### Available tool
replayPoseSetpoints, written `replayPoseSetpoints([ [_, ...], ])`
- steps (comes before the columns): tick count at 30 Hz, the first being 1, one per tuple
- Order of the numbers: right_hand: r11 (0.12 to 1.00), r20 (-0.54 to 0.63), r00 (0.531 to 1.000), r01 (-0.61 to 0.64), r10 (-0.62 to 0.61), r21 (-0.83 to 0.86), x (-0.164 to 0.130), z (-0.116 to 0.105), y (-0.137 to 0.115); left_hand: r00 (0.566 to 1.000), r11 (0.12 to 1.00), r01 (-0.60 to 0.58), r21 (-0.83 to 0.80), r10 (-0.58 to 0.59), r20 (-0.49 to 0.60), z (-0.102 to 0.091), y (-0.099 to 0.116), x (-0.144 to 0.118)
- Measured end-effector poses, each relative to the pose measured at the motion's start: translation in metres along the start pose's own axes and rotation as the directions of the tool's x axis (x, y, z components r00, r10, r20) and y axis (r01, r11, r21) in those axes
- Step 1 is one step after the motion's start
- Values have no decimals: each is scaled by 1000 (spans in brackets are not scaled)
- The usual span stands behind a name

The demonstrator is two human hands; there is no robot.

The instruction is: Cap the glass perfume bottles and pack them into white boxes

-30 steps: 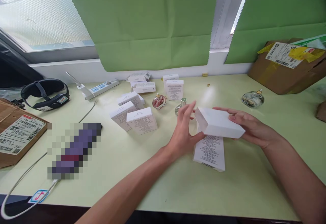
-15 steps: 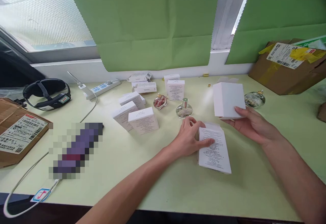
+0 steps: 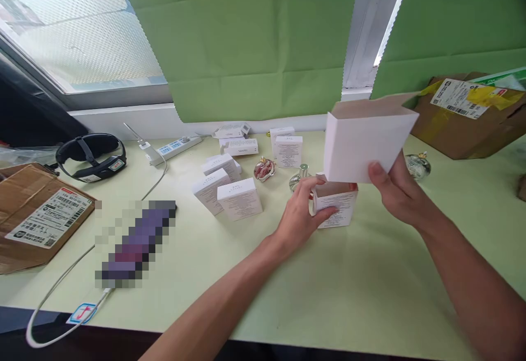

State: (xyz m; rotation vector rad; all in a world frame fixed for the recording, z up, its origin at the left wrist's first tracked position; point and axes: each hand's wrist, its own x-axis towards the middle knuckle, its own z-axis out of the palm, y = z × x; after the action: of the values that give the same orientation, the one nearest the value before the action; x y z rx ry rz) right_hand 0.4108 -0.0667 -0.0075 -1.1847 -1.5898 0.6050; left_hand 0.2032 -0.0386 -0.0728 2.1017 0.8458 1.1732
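Observation:
My left hand [image 3: 296, 213] grips a white box with small print [image 3: 337, 214], thumb on its front and fingers at its left side. That box stands upright on the table with its top open. Above it, my right hand [image 3: 400, 194] holds a plain white carton [image 3: 367, 147] tilted in the air, thumb on its near face. The carton's upper end is open; its lower edge hides part of the printed box's top. Just behind my left hand stands a glass perfume bottle [image 3: 304, 172], partly covered. Another bottle [image 3: 418, 165] sits behind my right hand.
Several white boxes [image 3: 239, 199] and a reddish perfume bottle [image 3: 264, 168] stand left of my hands. Further left are a pixelated phone-like object [image 3: 137, 243] with a cable, a power strip [image 3: 178, 146], a black headset [image 3: 92, 158] and a cardboard box [image 3: 45, 218]. Another cardboard box [image 3: 456, 125] is at right.
The printed box, leaning back before, now stands upright with its open top showing. My right hand has brought the plain carton left and over it, tilting it. The view has shifted slightly.

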Motion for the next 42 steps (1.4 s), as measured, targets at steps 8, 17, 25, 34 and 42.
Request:
replayPoseSetpoints([
  [8,994,-42,999,29,-25,102,-9,6,25,993,990,114,-84,-115,-10,2,-3,0],
  [17,999,-41,999,-27,26,-27,-15,2,39,999,992,53,-117,-54,0,2,-3,2],
  [25,995,37,995,-97,98,-32,-10,4,37,998,982,50,-181,-54,-18,1,-1,3],
  [34,992,75,992,-93,100,-86,-7,-1,29,999,970,15,-241,-25,-39,0,0,4],
  [42,995,120,991,65,-55,-81,-5,-4,21,999,971,4,-237,-14,-40,1,-2,3],
])
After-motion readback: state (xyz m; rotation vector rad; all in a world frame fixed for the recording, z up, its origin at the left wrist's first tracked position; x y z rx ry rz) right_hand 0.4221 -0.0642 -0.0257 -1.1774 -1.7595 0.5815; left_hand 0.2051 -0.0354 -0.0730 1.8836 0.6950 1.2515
